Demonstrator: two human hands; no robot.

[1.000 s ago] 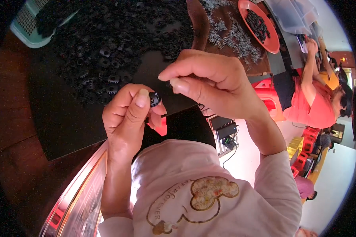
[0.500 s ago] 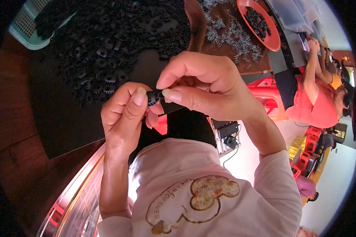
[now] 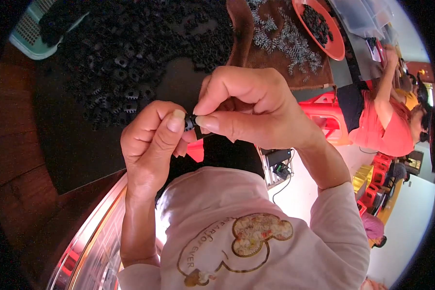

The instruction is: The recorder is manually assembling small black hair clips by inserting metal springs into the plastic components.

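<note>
While the left hand [image 3: 152,137], raised upright on the person's side of the pile [image 3: 130,58], pinches a small black part [image 3: 189,123] just off the pile's near edge, the right hand [image 3: 256,104] bends in right of the pile. Its thumb and forefinger nearly meet at the part's right side, their hold too small to tell; one end faces those fingertips, but fingers hide its long axis.

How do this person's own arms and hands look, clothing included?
The left hand and right hand are ungloved, with no ring, watch or bracelet showing. The thumbnails are fairly long. The forearms are bare below loose, plain, pale short sleeves; no cables show on them.
</note>
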